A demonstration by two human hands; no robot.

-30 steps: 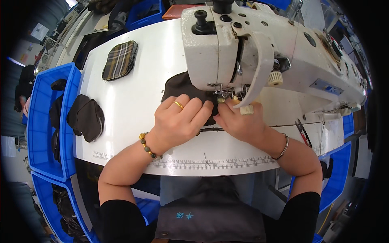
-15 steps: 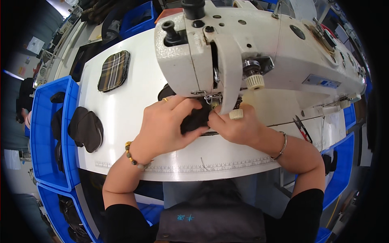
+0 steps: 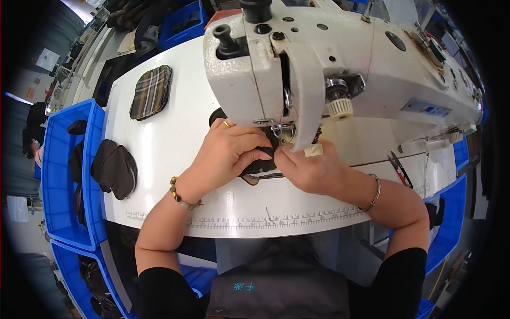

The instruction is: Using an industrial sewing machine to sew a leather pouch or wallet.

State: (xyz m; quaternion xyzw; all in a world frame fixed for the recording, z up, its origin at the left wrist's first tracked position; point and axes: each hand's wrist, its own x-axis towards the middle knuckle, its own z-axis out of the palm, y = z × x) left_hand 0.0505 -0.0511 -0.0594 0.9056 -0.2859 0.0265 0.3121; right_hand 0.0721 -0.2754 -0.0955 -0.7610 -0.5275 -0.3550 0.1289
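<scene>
Under the needle area of a white sewing machine point(image 3: 241, 87) lies a dark fabric piece point(image 3: 261, 166), with a lighter tan bit showing at its near edge. My left hand point(image 3: 226, 157) pinches the fabric's edge between thumb and fingers, just left of the presser foot point(image 3: 284, 130). Close on the other side, my right hand point(image 3: 311, 167) has its fingertips closed on the same fabric, nearly meeting the left thumb. The machine head hides the fabric's far part, and some right fingers are covered by the machine's front parts.
A plaid fabric pad point(image 3: 151, 93) and a stack of dark fabric pieces point(image 3: 114, 169) lie on the white table point(image 3: 175, 133). Thread snips point(image 3: 399, 169) rest at the right. Blue bins point(image 3: 95, 175) with dark pieces stand along the left; another blue bin point(image 3: 451, 223) is at the right.
My left thumb has drawn in toward its fingers and the right fingertips, folding up the fabric edge. More of the fabric's near edge, with the tan bit, now shows. The view has shifted slightly.
</scene>
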